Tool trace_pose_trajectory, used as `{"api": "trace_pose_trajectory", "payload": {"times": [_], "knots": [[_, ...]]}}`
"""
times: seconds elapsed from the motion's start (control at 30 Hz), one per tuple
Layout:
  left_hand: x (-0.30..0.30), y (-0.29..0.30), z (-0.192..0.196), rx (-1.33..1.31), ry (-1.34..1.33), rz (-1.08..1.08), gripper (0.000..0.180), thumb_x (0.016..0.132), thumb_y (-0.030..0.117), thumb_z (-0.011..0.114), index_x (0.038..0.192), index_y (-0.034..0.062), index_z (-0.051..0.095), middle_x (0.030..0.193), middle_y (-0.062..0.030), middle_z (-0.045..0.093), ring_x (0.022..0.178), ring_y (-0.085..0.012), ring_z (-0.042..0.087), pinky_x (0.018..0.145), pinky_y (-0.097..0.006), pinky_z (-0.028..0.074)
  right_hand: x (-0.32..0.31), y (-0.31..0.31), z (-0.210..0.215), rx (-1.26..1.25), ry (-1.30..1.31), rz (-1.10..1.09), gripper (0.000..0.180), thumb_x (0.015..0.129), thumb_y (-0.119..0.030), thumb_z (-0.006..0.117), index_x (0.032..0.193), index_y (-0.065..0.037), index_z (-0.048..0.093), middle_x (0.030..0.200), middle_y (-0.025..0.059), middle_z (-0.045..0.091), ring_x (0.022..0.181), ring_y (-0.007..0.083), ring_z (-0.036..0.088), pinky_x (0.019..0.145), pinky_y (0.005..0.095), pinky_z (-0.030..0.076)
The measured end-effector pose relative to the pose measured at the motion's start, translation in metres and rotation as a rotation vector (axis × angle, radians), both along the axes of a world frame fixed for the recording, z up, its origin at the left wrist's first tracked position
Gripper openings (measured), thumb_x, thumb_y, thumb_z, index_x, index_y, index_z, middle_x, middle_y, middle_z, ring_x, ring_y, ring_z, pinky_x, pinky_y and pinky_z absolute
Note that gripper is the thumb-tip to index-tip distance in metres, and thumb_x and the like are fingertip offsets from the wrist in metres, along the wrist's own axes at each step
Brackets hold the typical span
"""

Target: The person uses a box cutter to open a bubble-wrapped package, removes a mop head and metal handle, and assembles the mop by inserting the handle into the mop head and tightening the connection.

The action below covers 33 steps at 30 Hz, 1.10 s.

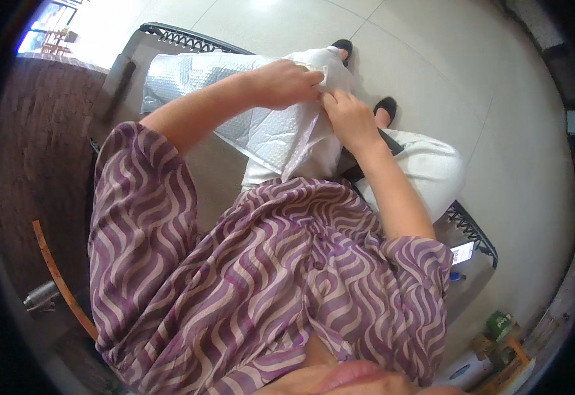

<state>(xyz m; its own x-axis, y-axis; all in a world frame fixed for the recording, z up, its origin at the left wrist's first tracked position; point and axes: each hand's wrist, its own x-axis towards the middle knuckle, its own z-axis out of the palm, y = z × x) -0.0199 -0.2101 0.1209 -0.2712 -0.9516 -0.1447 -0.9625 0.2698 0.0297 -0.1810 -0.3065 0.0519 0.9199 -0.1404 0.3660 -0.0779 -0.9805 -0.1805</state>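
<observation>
Bubble mailer (pixel 235 125) lies across the lap, long axis running from the far left toward both hands, with left hand (pixel 284 84) and right hand (pixel 348 118) pinching its near-right edge.

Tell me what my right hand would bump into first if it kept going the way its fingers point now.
Probably the left hand: the right hand points up-left at it, both pinching the white padded mailer's edge. Depth is unclear.
</observation>
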Motion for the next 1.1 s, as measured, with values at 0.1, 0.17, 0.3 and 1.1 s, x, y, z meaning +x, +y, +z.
{"api": "trace_pose_trajectory", "payload": {"times": [0.1, 0.17, 0.3, 1.1], "knots": [[0.006, -0.006, -0.004, -0.04, -0.061, -0.132, 0.006, 0.072, 0.009, 0.053, 0.077, 0.0058, 0.056, 0.079, -0.0065, 0.048, 0.076, -0.023, 0.057, 0.066, -0.035, 0.049, 0.0, 0.003, -0.006, 0.017, -0.07, 0.03, 0.017, 0.075, -0.01, 0.053, 0.092, -0.009, 0.056, 0.081, 0.0067, 0.054, 0.069, 0.0231, 0.058, 0.055, 0.0331, 0.05], [0.007, -0.007, -0.001, -0.02, -0.064, -0.226, 0.003, 0.072, 0.008, 0.053, 0.073, 0.0059, 0.055, 0.081, -0.006, 0.049, 0.077, -0.0222, 0.056, 0.066, -0.034, 0.049, -0.002, 0.009, -0.011, 0.039, -0.129, 0.043, 0.017, 0.076, -0.011, 0.053, 0.093, -0.009, 0.056, 0.081, 0.0066, 0.055, 0.071, 0.0244, 0.058, 0.057, 0.0336, 0.049], [0.011, -0.001, 0.014, 0.081, 0.017, 0.114, 0.005, 0.071, 0.008, 0.055, 0.076, 0.0065, 0.056, 0.081, -0.0058, 0.052, 0.076, -0.0237, 0.057, 0.066, -0.035, 0.048, 0.0, 0.016, -0.003, 0.003, -0.167, 0.186, 0.015, 0.074, -0.01, 0.055, 0.089, -0.011, 0.056, 0.075, 0.0044, 0.055, 0.065, 0.0225, 0.057, 0.055, 0.0324, 0.048], [-0.021, 0.04, 0.074, 0.155, 0.146, 0.042, 0.019, 0.082, 0.013, 0.047, 0.096, 0.0026, 0.054, 0.094, -0.0104, 0.053, 0.084, -0.0257, 0.058, 0.071, -0.037, 0.048, -0.014, 0.042, 0.042, 0.93, -0.058, 0.085, 0.043, 0.075, -0.004, 0.05, 0.117, -0.005, 0.045, 0.105, 0.0213, 0.052, 0.095, 0.036, 0.053, 0.08, 0.0398, 0.044]]}}
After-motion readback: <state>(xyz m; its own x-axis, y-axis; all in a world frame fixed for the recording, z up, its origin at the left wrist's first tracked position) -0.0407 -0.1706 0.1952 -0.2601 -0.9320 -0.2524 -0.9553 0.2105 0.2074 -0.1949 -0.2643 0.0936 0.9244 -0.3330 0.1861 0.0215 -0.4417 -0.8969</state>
